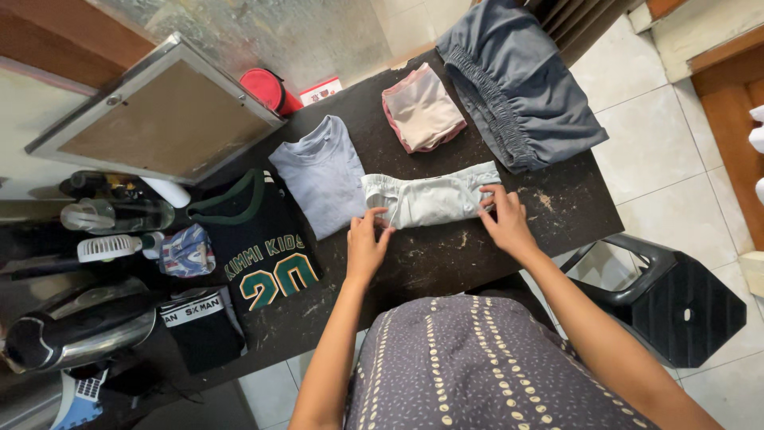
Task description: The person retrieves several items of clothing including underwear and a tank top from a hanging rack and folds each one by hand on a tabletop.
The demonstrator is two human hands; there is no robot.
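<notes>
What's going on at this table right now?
A person stands at a dark table with both hands on a small pale green garment lying flat. The left hand pinches its left end and the right hand presses its right end. Beside it lie a folded grey shirt, a dark numbered jersey, a folded pink piece and grey shorts, the last not folded small.
</notes>
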